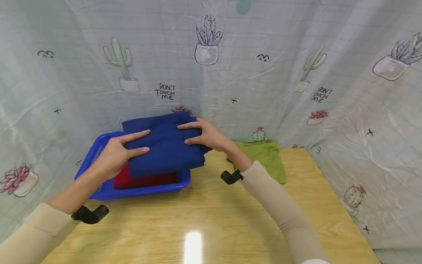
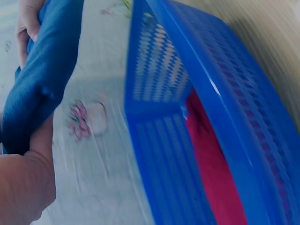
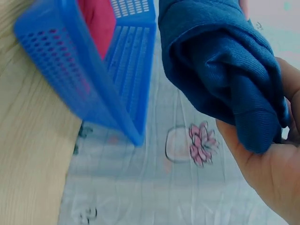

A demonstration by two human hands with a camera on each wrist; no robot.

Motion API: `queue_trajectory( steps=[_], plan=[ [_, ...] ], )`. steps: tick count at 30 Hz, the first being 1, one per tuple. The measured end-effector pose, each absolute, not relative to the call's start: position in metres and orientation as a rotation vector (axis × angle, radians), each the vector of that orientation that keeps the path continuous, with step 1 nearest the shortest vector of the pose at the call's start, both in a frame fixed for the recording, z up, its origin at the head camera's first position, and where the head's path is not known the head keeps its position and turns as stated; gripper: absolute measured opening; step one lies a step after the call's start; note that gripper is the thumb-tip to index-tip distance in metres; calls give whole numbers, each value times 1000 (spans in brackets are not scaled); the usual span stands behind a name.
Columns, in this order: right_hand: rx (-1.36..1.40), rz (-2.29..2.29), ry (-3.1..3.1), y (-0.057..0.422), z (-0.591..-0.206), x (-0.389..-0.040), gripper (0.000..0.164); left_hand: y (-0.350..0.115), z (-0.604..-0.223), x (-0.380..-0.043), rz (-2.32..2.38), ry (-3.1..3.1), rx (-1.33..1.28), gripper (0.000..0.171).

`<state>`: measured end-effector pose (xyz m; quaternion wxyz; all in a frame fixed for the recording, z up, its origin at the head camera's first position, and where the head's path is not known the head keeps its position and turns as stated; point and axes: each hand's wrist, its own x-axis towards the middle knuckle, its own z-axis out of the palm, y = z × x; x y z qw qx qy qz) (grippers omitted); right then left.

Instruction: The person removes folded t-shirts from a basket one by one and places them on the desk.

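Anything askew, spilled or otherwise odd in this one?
Slightly: at its right end, the blue cloth held over the basket has layers sticking out unevenly, so the fold looks untidy. Nothing looks spilled or damaged.

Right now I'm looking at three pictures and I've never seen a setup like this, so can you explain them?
There's no machine here, just a person working with a bare left hand and a bare right hand. The wide picture is taken from the head, looking forward and down; the other two are taken from the left and right wrists. Both hands hold a folded blue cloth between them, above a blue basket. Inside the basket lies a red cloth. The basket stands on a wood-grain table, and a green cloth lies farther right on it.
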<state>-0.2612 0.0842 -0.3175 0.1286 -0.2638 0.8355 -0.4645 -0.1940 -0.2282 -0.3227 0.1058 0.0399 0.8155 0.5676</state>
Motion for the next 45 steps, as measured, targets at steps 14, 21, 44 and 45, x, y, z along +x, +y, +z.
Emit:
queue_trajectory(
  steps=[14, 21, 44, 45],
  plan=[
    [-647, -1220, 2618, 155, -320, -226, 51, -160, -341, -185, 1682, 2507, 380, 54],
    [-622, -1202, 2629, 176, -333, -209, 51, -140, -356, -175, 1605, 2617, 499, 52],
    [-561, -1202, 2694, 240, -377, -157, 52, -71, -389, -135, 1609, 2585, 682, 49],
    [-557, -1186, 2707, 242, -379, -155, 52, -68, -391, -134, 1608, 2576, 678, 49]
  ],
)
